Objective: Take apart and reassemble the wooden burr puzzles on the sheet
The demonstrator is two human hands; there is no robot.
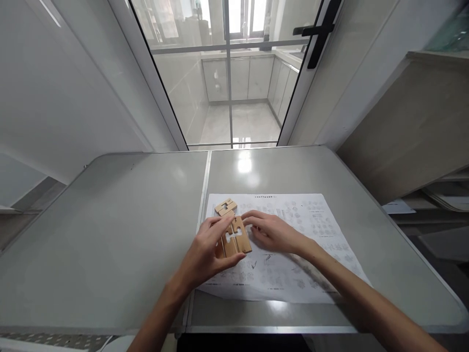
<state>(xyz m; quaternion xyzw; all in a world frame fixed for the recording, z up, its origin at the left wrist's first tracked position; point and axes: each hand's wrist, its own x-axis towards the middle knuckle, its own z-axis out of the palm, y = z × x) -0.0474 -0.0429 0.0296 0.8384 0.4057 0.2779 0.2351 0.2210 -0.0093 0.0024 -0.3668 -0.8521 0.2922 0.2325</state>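
Though in left hand [206, 248] — wooden pieces [242, 240] part-hidden

The left hand [208, 244] grips notched wooden pieces [242, 240] above a printed sheet [311, 269], while the right hand [273, 231], fingers bent, is just beside them. Another notched wooden block [224, 207] lies near the sheet's far left corner; the grey counter [110, 234] stands before a glazed door [230, 73].

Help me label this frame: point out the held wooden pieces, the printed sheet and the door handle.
Held wooden pieces [242, 243]: head view, rightmost piece's face.
Printed sheet [284, 274]: head view, lower middle.
Door handle [321, 31]: head view, where lever meets plate.
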